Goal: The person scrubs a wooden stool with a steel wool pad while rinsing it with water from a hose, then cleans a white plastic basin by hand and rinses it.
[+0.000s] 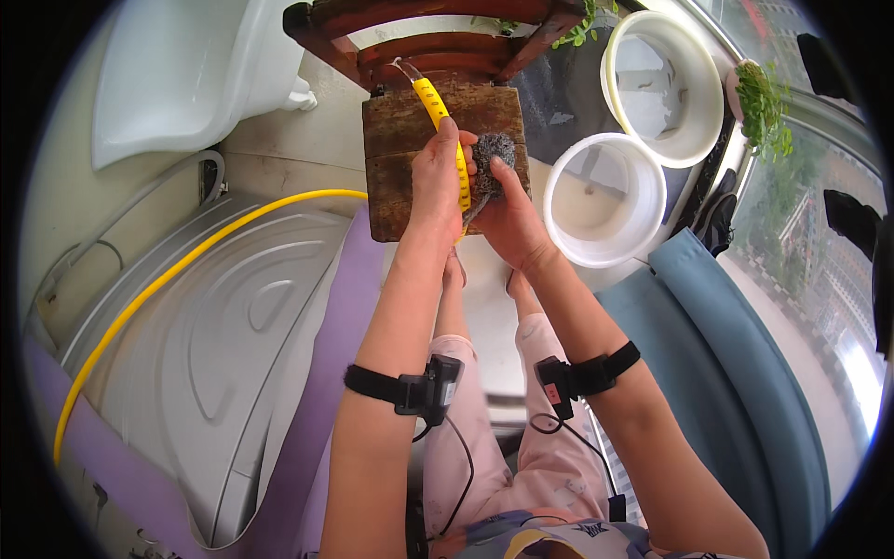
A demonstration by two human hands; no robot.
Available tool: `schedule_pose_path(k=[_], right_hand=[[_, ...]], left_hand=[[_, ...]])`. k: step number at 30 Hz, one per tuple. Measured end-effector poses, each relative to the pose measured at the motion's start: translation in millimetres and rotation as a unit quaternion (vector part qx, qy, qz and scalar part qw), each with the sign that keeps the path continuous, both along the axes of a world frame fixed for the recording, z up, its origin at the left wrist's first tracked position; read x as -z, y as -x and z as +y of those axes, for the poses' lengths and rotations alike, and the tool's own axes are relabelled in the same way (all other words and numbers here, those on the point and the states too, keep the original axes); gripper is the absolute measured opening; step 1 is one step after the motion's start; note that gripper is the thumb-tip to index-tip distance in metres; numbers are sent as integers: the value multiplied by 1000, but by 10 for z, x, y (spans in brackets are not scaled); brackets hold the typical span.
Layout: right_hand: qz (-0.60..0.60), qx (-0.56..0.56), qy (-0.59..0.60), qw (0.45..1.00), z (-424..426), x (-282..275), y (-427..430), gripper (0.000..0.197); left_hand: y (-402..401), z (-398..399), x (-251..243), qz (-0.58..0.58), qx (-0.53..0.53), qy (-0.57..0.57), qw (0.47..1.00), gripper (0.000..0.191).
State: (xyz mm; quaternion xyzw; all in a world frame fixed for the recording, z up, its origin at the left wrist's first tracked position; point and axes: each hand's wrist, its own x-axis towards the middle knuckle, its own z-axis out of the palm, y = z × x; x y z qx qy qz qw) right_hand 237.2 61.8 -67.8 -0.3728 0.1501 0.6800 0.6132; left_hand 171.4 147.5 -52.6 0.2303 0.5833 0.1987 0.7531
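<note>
Over the seat of a worn wooden chair (391, 133), my left hand (440, 175) grips a yellow hose (429, 101) with dark markings. The hose's end points up and left towards the chair back, with a small bit of water or clear material at its tip. Close beside it, my right hand (513, 206) holds a grey scouring pad (494, 150), thumb on top. The pad is near the fingers of my left hand; whether it touches the hose is hidden.
Two white tubs holding water, one upper (709, 91) and one lower (555, 209), stand right of the chair. A white washbasin (174, 77) is upper left. Yellow hose curves across grey panels (230, 328) and purple sheeting (342, 279). Blue padding (740, 335) lies right, near a potted plant (761, 112).
</note>
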Motion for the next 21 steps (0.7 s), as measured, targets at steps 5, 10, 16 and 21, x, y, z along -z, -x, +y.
schedule_pose_path(k=[5, 10, 16, 21], right_hand=[[-130, 67, 70, 987, -279, -100, -28, 40], [-254, 139, 132, 948, -670, -89, -201, 46], [-276, 100, 136, 946, -781, -215, -229, 39], [-256, 92, 141, 952, -942, -267, -409, 44]], left_hand=[[-78, 36, -166, 243, 384, -312, 834, 46], [-203, 767, -761, 303, 319, -767, 466, 26], [-858, 1511, -970, 363, 626, -530, 442, 37], [-688, 1341, -1060, 222, 688, -399, 564, 36]])
